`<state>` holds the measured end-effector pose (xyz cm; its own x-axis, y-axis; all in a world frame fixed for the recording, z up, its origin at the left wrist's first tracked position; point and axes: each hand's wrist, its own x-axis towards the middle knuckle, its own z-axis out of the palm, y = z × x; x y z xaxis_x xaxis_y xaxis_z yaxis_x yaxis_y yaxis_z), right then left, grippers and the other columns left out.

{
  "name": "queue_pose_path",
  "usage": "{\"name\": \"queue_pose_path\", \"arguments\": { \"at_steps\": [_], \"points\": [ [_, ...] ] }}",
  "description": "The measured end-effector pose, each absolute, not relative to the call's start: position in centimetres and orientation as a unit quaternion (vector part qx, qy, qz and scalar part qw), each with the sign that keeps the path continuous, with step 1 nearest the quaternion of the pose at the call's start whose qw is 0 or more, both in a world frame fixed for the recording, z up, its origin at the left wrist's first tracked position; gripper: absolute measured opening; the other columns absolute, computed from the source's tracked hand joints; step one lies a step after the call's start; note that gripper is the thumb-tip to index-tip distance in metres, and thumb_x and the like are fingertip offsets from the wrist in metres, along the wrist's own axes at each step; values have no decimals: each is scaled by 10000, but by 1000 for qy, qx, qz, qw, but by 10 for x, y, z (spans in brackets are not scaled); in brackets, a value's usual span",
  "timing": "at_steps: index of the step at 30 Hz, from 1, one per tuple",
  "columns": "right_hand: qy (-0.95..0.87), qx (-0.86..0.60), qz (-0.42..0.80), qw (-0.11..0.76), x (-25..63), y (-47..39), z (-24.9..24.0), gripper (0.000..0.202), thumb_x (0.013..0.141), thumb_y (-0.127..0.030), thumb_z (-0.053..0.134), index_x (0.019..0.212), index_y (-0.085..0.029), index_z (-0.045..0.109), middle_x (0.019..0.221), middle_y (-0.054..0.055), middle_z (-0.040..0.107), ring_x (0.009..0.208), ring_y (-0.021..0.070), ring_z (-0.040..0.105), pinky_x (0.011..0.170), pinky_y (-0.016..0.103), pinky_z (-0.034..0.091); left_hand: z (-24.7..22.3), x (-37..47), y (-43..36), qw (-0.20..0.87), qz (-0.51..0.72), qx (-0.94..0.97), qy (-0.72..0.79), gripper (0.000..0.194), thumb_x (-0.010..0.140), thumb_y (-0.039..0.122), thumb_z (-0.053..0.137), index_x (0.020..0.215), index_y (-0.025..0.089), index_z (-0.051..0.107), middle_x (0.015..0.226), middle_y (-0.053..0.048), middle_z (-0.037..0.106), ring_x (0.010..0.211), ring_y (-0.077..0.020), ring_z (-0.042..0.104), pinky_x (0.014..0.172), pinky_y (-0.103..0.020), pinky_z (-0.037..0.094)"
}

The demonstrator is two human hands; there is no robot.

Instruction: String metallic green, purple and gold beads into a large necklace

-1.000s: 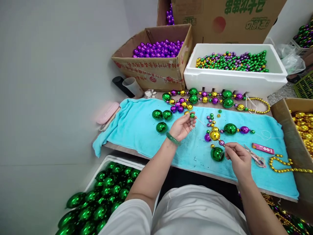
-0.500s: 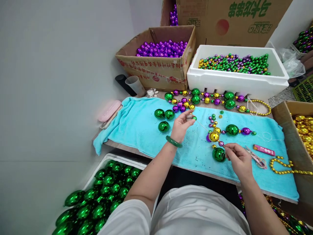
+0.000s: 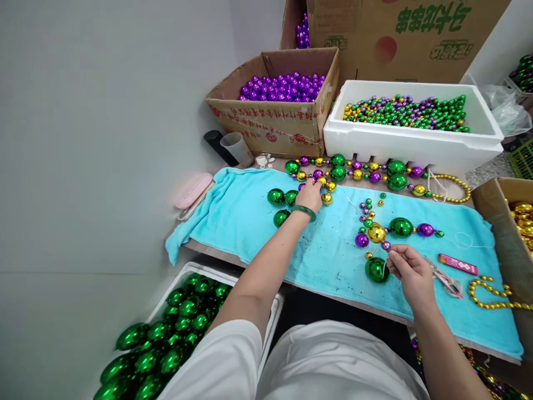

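Observation:
My left hand (image 3: 310, 197) reaches down over a small group of loose gold beads (image 3: 330, 186) and purple beads; its fingertips are hidden among them. My right hand (image 3: 410, 269) pinches the cord of a bead string just beside a small lilac bead (image 3: 386, 246). A large gold bead (image 3: 376, 233) is threaded near it, and a white cord end (image 3: 353, 204) runs up over the towel. A big green bead (image 3: 377, 269) lies beside my right fingers. A purple bead (image 3: 362, 239) rests left of the gold one. Further green beads (image 3: 276, 196) lie near my left hand.
A turquoise towel (image 3: 233, 222) covers the table. Behind stand a carton of purple beads (image 3: 266, 119) and a foam box of small beads (image 3: 412, 139). Scissors (image 3: 452, 285) and a pink packet (image 3: 458, 264) lie at right. A finished-looking bead string (image 3: 397, 181) lies along the back.
My left hand has let go of the cord end and moved back to the loose gold and purple beads. My right hand keeps its pinch. The view has shifted slightly.

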<state>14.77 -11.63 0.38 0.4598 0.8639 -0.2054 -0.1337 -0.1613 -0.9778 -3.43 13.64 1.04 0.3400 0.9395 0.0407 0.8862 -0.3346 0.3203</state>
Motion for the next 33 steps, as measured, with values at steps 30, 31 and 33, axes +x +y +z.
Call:
{"name": "queue_pose_path", "arguments": {
  "at_steps": [30, 31, 33],
  "points": [
    [-330, -632, 370, 596, 139, -122, 15, 165, 777, -337, 665, 782, -172, 657, 541, -15, 554, 495, 108, 484, 466, 233, 395, 45, -57, 62, 786, 429, 317, 312, 221, 787, 207, 669, 1000, 148, 658, 874, -52, 706, 733, -122, 674, 651, -216, 523],
    [-331, -632, 371, 594, 139, -122, 15, 167, 775, -339, 665, 778, -173, 657, 539, -14, 554, 494, 108, 483, 465, 233, 395, 44, -57, 61, 785, 428, 322, 311, 235, 784, 207, 673, 1011, 150, 659, 877, -53, 706, 734, -121, 674, 650, -215, 521],
    [-334, -635, 371, 590, 139, -122, 16, 171, 772, -344, 666, 776, -173, 658, 535, -14, 555, 490, 110, 482, 464, 236, 396, 44, -57, 61, 782, 426, 333, 311, 263, 772, 207, 687, 1028, 154, 662, 884, -53, 706, 729, -117, 668, 652, -217, 516]
  ]
}}
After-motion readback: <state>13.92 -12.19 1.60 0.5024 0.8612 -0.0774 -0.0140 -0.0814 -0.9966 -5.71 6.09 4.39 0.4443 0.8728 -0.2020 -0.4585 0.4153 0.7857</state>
